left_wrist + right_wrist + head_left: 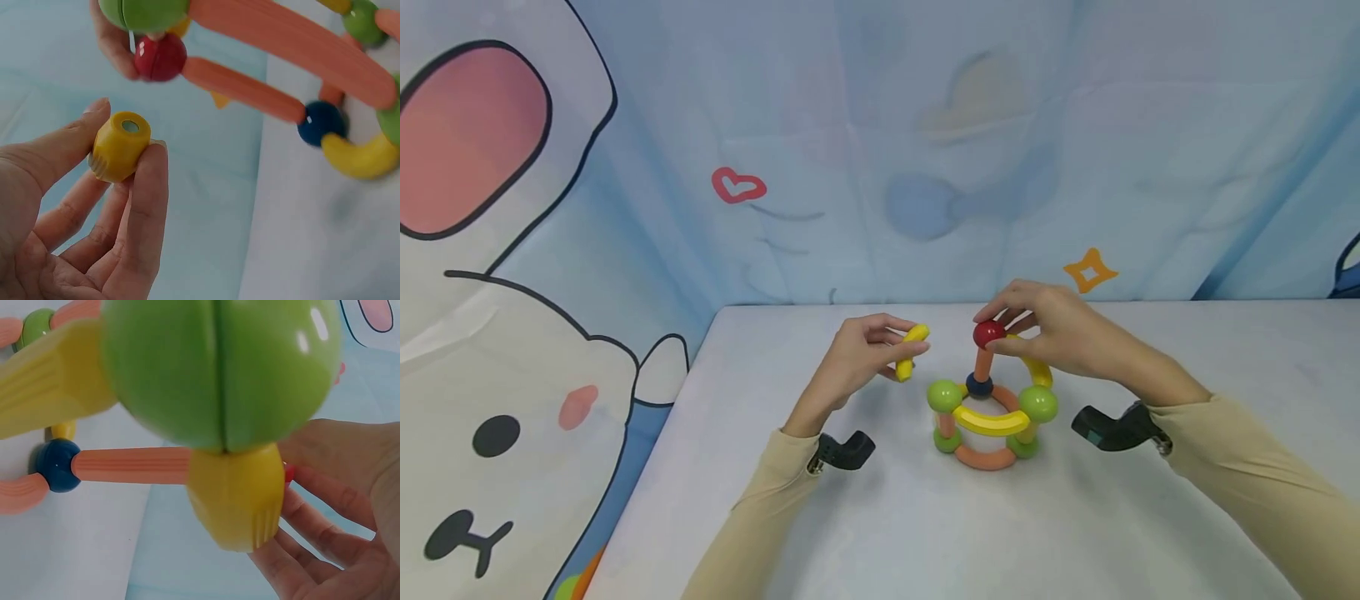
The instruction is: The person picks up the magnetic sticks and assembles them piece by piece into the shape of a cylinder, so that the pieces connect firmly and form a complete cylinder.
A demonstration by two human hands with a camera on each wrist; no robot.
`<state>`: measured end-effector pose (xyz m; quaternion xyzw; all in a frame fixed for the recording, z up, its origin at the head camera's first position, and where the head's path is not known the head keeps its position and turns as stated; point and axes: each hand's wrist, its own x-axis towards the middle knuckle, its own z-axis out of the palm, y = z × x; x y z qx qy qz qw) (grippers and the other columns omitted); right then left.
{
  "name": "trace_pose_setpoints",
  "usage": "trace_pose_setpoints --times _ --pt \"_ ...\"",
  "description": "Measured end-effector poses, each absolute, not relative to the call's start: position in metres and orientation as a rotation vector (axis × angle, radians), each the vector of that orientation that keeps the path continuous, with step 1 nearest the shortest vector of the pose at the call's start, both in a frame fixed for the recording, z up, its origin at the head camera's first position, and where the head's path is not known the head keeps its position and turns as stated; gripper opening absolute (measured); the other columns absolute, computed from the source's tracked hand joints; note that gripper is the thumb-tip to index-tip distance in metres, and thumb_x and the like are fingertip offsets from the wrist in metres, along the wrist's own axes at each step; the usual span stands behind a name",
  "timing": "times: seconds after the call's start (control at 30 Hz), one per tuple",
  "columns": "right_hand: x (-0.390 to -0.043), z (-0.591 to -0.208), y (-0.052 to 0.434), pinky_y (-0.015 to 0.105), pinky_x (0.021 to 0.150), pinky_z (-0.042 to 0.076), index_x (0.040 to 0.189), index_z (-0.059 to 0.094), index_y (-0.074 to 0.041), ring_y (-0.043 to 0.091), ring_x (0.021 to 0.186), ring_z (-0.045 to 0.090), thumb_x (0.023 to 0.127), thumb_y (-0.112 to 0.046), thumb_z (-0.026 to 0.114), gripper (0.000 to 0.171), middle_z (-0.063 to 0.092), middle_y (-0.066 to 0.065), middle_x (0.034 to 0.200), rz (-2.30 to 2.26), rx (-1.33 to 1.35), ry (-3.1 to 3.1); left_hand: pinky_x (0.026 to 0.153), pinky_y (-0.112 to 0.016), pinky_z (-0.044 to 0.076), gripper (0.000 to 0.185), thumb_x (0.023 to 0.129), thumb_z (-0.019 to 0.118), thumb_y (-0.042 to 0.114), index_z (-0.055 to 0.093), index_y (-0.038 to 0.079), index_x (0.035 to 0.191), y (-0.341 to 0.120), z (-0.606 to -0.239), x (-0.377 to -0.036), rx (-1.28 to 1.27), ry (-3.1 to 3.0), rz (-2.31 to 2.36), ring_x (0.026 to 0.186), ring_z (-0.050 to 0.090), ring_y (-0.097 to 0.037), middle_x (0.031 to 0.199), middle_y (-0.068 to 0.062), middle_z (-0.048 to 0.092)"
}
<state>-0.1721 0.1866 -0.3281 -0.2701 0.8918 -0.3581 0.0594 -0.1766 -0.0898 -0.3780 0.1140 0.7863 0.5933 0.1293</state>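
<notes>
My left hand point(859, 357) pinches a short curved yellow magnetic rod point(910, 353) between thumb and fingers, beside the toy structure. A round magnet shows in the end of that yellow rod point(122, 147) in the left wrist view. My right hand point(1060, 329) holds the red ball point(988, 334) at the structure's top with thumb and fingertips. Below the red ball stands a straight orange rod point(983, 365) on a dark blue ball point(979, 385). A curved yellow rod point(1039, 369) rises from the right green ball point(1038, 403) toward the red ball, partly hidden by my hand.
The structure's front has another green ball point(944, 396) at left, joined by a curved yellow rod point(990, 425). Lower green balls point(947, 440) and a curved orange rod point(985, 458) form its base on the white table point(1120, 533). A printed curtain point(850, 125) hangs behind.
</notes>
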Motion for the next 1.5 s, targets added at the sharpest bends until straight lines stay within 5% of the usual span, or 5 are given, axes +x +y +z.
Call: trace_pose_setpoints --times 0.37,1.0,1.27,1.5 --pt "-0.171 -0.331 0.18 0.051 0.092 0.06 0.12 0.073 0.0 0.028 0.104 0.069 0.088 -0.002 0.083 0.034 0.067 0.01 0.112 -1.096 -0.836 2.701 0.078 -0.052 0.063 0.032 0.093 0.082 0.02 0.077 0.007 0.121 -0.065 -0.369 -0.183 0.447 2.242 1.647 0.078 0.07 -0.019 0.097 -0.009 0.077" --pt "-0.162 -0.325 0.184 0.054 0.095 0.057 0.125 0.07 -0.003 0.033 0.111 0.065 0.091 -0.005 0.081 0.035 0.063 0.013 0.12 -1.036 -0.851 2.772 0.078 -0.043 0.064 0.032 0.103 0.07 0.025 0.073 0.004 0.127 -0.055 -0.372 -0.186 0.486 2.174 1.647 0.083 0.069 -0.019 0.104 -0.011 0.077" --pt "-0.13 -0.308 0.155 0.031 0.074 0.055 0.112 0.075 -0.013 0.011 0.086 0.061 0.093 -0.009 0.081 0.02 0.061 -0.002 0.105 -0.97 -1.122 2.747 0.085 -0.039 0.063 0.034 0.107 0.063 0.021 0.069 0.0 0.132 -0.069 -0.371 -0.186 0.466 2.03 1.718 0.096 0.069 -0.02 0.119 -0.013 0.072" --pt "-0.111 -0.316 0.134 0.029 0.081 0.057 0.099 0.074 -0.018 0.007 0.092 0.061 0.089 -0.01 0.083 0.016 0.059 -0.006 0.107 -0.864 -1.205 2.726 0.087 -0.036 0.061 0.033 0.103 0.066 0.016 0.07 0.001 0.133 -0.072 -0.37 -0.187 0.457 2.001 1.731 0.1 0.071 -0.018 0.125 -0.01 0.073"
